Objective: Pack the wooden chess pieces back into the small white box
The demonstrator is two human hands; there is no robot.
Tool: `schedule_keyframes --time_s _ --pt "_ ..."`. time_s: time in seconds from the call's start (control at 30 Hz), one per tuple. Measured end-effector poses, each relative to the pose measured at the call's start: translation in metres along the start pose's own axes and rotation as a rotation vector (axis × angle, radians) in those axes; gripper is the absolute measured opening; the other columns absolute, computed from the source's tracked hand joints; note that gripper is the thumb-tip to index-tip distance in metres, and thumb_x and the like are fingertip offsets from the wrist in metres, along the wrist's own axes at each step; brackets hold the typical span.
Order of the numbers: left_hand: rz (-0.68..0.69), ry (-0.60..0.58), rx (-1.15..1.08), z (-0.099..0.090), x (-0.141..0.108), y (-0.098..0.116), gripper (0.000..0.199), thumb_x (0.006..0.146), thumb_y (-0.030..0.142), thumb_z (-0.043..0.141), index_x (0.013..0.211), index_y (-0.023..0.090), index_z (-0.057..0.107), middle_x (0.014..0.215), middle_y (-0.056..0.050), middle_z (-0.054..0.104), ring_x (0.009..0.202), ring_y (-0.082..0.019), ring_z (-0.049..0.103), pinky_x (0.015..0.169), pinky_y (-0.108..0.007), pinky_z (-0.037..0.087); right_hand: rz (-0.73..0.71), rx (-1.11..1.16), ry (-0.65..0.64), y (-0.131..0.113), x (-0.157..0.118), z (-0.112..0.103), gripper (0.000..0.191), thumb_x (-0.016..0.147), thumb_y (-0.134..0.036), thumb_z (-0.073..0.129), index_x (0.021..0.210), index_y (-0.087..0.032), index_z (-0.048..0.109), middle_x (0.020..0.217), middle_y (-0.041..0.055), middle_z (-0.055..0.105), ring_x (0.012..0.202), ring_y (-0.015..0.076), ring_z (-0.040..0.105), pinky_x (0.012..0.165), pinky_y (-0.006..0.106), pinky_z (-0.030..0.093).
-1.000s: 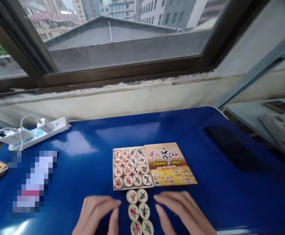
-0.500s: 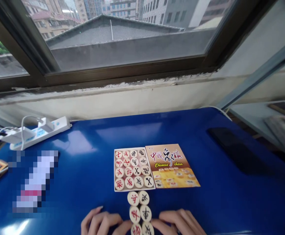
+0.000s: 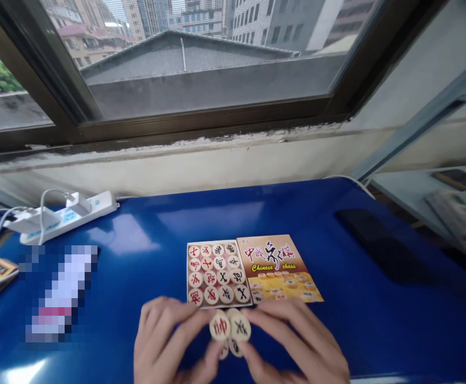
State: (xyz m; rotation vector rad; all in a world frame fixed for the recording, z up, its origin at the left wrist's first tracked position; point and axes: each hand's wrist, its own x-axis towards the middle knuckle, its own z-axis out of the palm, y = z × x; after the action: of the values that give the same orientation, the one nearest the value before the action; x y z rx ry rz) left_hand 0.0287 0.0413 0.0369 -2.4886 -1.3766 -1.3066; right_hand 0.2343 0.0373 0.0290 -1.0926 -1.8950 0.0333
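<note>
My left hand (image 3: 169, 338) pinches a red-lettered xiangqi piece (image 3: 219, 326) between thumb and fingers. My right hand (image 3: 299, 338) grips a black-lettered xiangqi piece (image 3: 240, 327) in the same way, and the two round pieces touch side by side. Partly hidden below them show a lower red piece (image 3: 224, 350) and a lower black piece (image 3: 235, 349). Just beyond my hands lies an open box (image 3: 188, 277) with rows of pieces, red characters on the left and black on the right. Its "Chinese chess" lid (image 3: 283, 274) lies against its right side.
All this rests on a glossy blue table (image 3: 137, 288). A white power strip (image 3: 97, 204) with plugs and cables stands at the back left. A blurred-out pale object (image 3: 63, 293) lies on the left, and a dark flat object (image 3: 371, 242) on the right.
Both hands have moved away from me, towards the box, and now hold pieces in front of it. The double row of pieces that reached down to my hands no longer shows as before.
</note>
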Motion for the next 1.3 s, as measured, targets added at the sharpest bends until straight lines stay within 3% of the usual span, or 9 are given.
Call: schedule_keyframes --time_s 0.13,0.33,0.47,0.57,0.77,1.03,1.3 --pt "-0.072 0.047 -0.012 0.011 0.024 -0.012 0.018 0.091 0.021 0.070 0.109 0.023 0.067 0.094 -0.003 0.070 0.083 -0.018 0.065 0.072 -0.031 0.052 0.032 0.003 0.089 0.012 0.027 0.012 0.017 0.087 -0.017 0.068 0.104 -0.021 0.068 0.087 0.0030 0.068 0.082 0.0159 0.068 0.072 0.030 0.058" --pt "-0.088 -0.022 0.052 0.017 0.008 -0.014 0.019 0.091 0.021 0.071 0.110 0.022 0.067 0.096 -0.003 0.070 0.086 -0.018 0.065 0.075 -0.032 0.049 0.061 0.029 0.053 0.014 0.010 0.023 0.019 0.088 -0.014 0.067 0.106 -0.020 0.067 0.089 0.0036 0.066 0.083 0.0148 0.066 0.073 0.029 0.057" --pt "-0.079 0.003 0.109 0.020 0.009 -0.016 0.016 0.094 0.022 0.068 0.110 0.022 0.067 0.100 -0.005 0.070 0.092 -0.020 0.063 0.080 -0.035 0.048 0.108 -0.038 0.058 0.017 0.008 0.026 0.018 0.091 -0.017 0.068 0.109 -0.020 0.066 0.095 0.0040 0.066 0.090 0.0159 0.063 0.079 0.032 0.053" --pt "-0.103 0.006 0.161 0.026 0.015 -0.019 0.015 0.095 0.023 0.065 0.110 0.021 0.067 0.110 -0.007 0.069 0.103 -0.024 0.062 0.087 -0.039 0.048 0.133 -0.149 0.059 0.019 0.011 0.029 0.016 0.092 -0.022 0.069 0.108 -0.022 0.067 0.094 0.0032 0.067 0.092 0.0191 0.060 0.081 0.038 0.046" --pt "-0.170 -0.097 0.195 0.029 0.012 -0.026 0.020 0.096 0.025 0.062 0.116 0.024 0.066 0.129 -0.009 0.064 0.128 -0.033 0.053 0.096 -0.050 0.047 0.152 -0.245 0.001 0.021 0.011 0.033 0.014 0.093 -0.030 0.068 0.106 -0.024 0.069 0.107 0.0042 0.070 0.103 0.0253 0.056 0.088 0.045 0.040" --pt "-0.200 -0.221 0.197 0.029 0.004 -0.027 0.029 0.101 0.027 0.053 0.129 0.030 0.061 0.144 -0.006 0.057 0.137 -0.033 0.047 0.099 -0.052 0.046 0.138 -0.170 -0.086 0.017 0.012 0.032 0.022 0.098 -0.022 0.054 0.115 -0.026 0.068 0.121 -0.0009 0.070 0.118 0.0237 0.054 0.104 0.048 0.035" --pt "-0.210 -0.237 0.180 0.026 0.001 -0.026 0.034 0.103 0.028 0.051 0.136 0.035 0.056 0.147 -0.004 0.054 0.141 -0.031 0.042 0.099 -0.051 0.043 0.156 -0.192 -0.119 0.011 0.012 0.032 0.027 0.100 -0.025 0.050 0.118 -0.031 0.069 0.128 -0.0021 0.069 0.123 0.0265 0.054 0.115 0.060 0.021"
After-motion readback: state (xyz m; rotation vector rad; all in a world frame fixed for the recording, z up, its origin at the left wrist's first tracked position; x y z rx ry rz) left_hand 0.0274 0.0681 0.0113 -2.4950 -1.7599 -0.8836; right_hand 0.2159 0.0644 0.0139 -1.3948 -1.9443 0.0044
